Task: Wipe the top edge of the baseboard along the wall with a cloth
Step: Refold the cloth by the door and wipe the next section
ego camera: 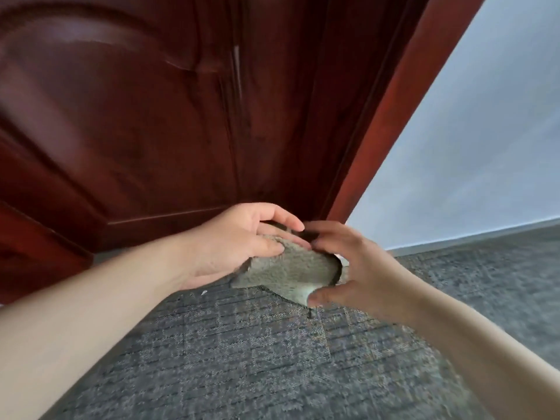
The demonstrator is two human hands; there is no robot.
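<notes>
Dark red door [136,116] ahead; grey carpet [242,359] below; pale wall [469,147] at right, grey baseboard [472,234] along its foot. Left hand [233,247] curled round left end of beige cloth [291,268], fingers over top. Right hand [357,274] pinching right end, thumb beneath. Held between both hands above carpet, near door bottom, well apart from baseboard.
</notes>
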